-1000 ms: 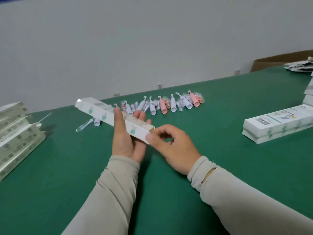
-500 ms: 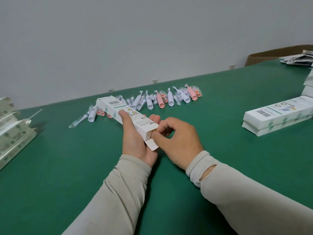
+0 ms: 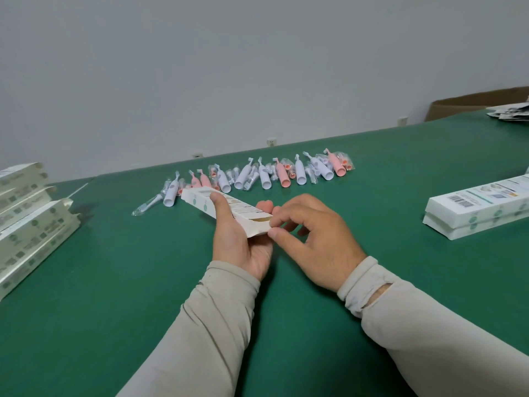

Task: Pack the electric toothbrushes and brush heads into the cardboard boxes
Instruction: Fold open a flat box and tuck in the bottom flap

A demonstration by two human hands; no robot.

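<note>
Both hands work one cardboard box (image 3: 223, 209) above the green counter (image 3: 114, 282).
The left hand (image 3: 240, 239) grips its body; the right hand (image 3: 312, 239) pinches the open end flap, toothbrushes (image 3: 266, 174) lying just behind.

No print is legible; a barcode marks the stacked white box (image 3: 475, 204).

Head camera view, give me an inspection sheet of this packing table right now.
Surface: green table, flat.
Job's things: white box held above the table, near end flap open; row of white and pink toothbrushes behind; closed boxes stacked right; open boxes left.
Clutter: papers far right.
Grippers: left hand grips the box; right hand fingers pinch its flap.
Cables: nothing seen.
Surroundings: grey wall, brown carton.
</note>
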